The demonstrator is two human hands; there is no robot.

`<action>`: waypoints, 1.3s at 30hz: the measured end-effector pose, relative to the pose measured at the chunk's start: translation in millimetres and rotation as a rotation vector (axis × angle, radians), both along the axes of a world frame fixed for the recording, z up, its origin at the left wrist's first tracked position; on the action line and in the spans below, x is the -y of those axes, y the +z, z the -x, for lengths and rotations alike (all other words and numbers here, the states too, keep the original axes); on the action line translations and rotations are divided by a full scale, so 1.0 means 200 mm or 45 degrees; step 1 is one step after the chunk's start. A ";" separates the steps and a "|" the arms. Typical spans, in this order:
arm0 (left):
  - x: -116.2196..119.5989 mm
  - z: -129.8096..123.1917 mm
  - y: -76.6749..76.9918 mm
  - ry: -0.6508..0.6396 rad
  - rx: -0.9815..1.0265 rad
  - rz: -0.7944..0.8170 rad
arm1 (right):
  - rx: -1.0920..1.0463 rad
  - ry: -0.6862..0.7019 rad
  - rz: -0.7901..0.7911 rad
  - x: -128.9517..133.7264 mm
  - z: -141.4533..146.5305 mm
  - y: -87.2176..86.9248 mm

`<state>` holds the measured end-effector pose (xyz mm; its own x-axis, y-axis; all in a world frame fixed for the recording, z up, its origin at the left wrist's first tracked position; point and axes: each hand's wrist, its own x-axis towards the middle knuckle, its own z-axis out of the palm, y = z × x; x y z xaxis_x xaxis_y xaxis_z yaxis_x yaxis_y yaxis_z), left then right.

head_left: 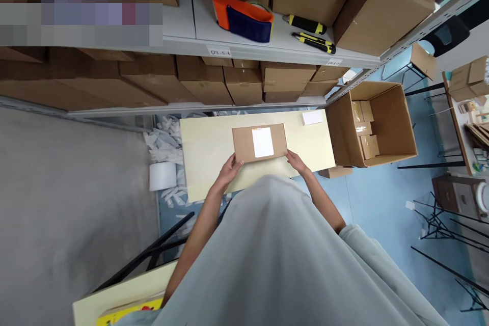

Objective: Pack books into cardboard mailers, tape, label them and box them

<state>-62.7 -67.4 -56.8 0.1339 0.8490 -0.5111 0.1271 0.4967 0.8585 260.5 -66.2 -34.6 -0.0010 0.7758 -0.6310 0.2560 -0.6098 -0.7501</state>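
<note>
Between my two hands is a small brown cardboard box (242, 143) with a white label (263, 142) on its upper face. My left hand (228, 170) grips the box at its near left corner, thumb along the edge. At the near right corner, the fingers of my right hand (295, 161) press against the box. Beneath it lies the pale yellow tabletop (208, 163); whether the box rests on it or is slightly raised, I cannot tell. A small stack of white labels or paper (312, 117) lies at the table's far right.
An open large carton (389, 127) with several small boxes inside stands right of the table. Above, a shelf (179, 30) holds an orange and blue tape dispenser (244, 18), two utility knives (309, 25) and cartons. White packing material (164, 140) and a white roll (162, 177) are at left.
</note>
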 end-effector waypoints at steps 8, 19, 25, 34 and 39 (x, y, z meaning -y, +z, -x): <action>-0.03 0.02 0.10 -0.155 -0.004 -0.050 | -0.033 -0.178 -0.033 0.16 0.00 0.10; -0.21 -0.39 0.44 -0.614 -0.012 -0.037 | 0.071 -0.674 -0.249 0.62 -0.20 0.48; -0.27 -0.87 0.63 -0.770 -0.016 -0.110 | 0.067 -0.902 -0.247 0.76 -0.55 0.55; -0.40 -1.87 0.63 -0.831 -0.185 -0.170 | 0.126 -1.003 -0.391 0.70 -1.49 0.63; -0.45 -2.42 0.65 -0.943 -0.157 -0.186 | 0.155 -1.172 -0.381 0.74 -1.95 0.68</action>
